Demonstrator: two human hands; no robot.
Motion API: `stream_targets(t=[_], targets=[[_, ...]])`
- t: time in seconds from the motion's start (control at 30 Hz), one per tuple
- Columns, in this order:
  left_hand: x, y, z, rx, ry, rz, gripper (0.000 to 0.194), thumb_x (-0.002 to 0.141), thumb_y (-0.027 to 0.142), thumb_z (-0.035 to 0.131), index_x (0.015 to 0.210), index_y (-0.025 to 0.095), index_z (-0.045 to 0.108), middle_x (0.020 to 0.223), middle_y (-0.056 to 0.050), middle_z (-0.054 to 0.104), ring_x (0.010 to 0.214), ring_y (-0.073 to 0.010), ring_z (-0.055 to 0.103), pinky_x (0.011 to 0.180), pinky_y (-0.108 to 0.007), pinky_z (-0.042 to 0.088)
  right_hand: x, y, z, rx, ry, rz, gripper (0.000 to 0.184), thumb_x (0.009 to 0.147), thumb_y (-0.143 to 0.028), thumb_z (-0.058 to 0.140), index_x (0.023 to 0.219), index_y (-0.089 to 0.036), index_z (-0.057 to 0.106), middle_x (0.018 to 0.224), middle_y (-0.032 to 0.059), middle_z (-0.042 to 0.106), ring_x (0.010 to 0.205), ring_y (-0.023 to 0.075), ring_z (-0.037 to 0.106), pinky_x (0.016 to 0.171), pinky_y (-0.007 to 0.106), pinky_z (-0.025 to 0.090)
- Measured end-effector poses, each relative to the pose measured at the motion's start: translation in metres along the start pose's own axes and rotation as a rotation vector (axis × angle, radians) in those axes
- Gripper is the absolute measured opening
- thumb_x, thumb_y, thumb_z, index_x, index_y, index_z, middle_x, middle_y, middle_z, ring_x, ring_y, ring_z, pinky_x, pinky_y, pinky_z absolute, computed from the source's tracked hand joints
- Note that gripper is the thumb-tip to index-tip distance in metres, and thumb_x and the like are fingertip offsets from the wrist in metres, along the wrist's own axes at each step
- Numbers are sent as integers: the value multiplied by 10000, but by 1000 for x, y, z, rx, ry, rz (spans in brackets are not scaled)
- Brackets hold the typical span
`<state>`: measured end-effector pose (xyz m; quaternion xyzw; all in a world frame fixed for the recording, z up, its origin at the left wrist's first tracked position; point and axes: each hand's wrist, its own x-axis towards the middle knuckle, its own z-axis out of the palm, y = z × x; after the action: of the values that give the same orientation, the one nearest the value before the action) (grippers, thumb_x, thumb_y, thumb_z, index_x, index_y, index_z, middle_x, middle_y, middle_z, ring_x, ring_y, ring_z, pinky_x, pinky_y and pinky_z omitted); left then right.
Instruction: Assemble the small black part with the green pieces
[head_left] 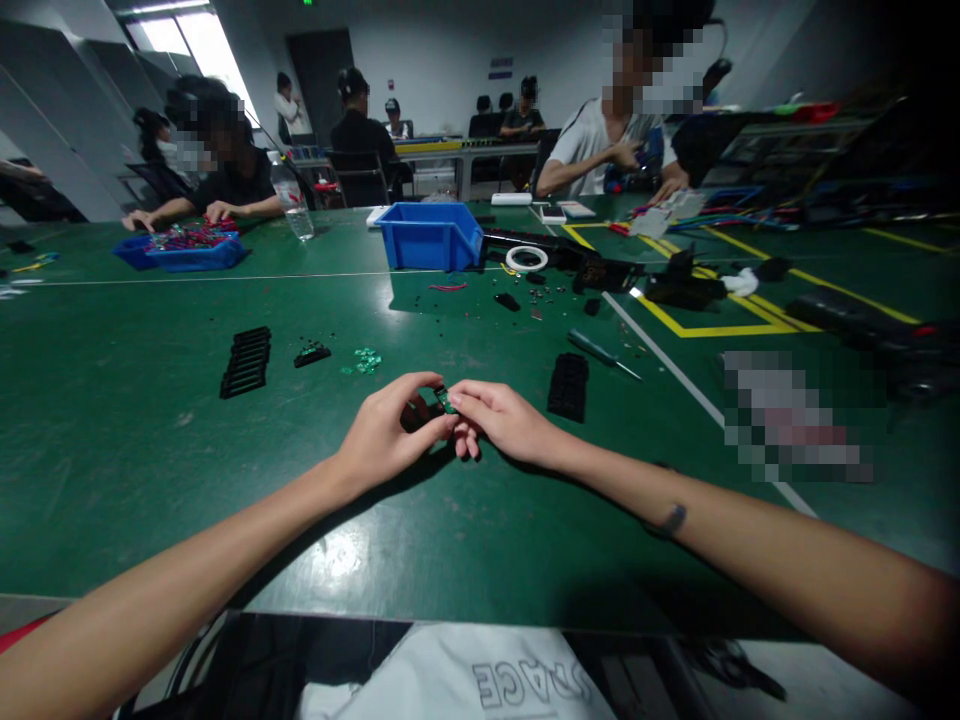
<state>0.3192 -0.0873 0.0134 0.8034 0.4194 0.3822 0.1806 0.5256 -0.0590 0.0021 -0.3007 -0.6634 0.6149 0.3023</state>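
My left hand (382, 428) pinches a small black part with a green circuit board (445, 401) between thumb and fingers. From the other side, my right hand (504, 418) closes its thumb and forefinger on the green piece; its other fingers curl beneath. How the green piece sits in the black part is too small to make out. Beyond my hands lie several small green boards (366, 360) in a loose pile and a little black piece (312, 354). A black slotted tray (246, 362) is to the left, and a black block of parts (568, 387) to the right.
A screwdriver (604, 353) lies right of my hands. Farther back are a blue bin (431, 238), a white ring (526, 259), scattered screws and black parts. A bottle (292, 205) stands near a co-worker with blue trays (196, 257). Another person works at the far right.
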Motion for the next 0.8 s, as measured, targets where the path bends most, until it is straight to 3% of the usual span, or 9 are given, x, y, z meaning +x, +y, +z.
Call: stream_targets(t=[0.1, 0.3, 0.5, 0.8], targets=[[3, -6, 0, -183, -30, -67, 371, 949, 379, 632, 1255, 170, 628, 1009, -93, 725, 825, -179, 698, 748, -294, 567, 0, -1, 0, 13, -27, 2, 354, 1010, -506, 510, 933, -163, 553, 702, 15, 678, 535, 113, 658, 484, 202, 508], [6, -10, 0, -467, -136, -162, 328, 983, 397, 573, 1191, 155, 645, 769, -26, 659, 618, -128, 610, 586, -247, 514, -3, -5, -1, -34, -110, -5, 390, 1026, -489, 478, 1011, -137, 645, 780, 30, 660, 576, 100, 645, 507, 199, 501], [6, -11, -1, -437, -214, -120, 333, 998, 415, 545, 1214, 171, 613, 720, -1, 615, 592, -117, 569, 556, -234, 464, -5, -8, -2, -121, -142, -37, 404, 1037, -474, 452, 1006, -134, 669, 751, 17, 636, 565, 92, 605, 538, 206, 503], [4, -11, 0, -405, -220, -105, 280, 1019, 409, 494, 1193, 200, 560, 761, 3, 600, 624, -127, 571, 579, -242, 459, -4, -7, 0, -148, -105, -6, 423, 1029, -513, 440, 847, -158, 580, 680, -4, 579, 541, 94, 556, 508, 212, 469]])
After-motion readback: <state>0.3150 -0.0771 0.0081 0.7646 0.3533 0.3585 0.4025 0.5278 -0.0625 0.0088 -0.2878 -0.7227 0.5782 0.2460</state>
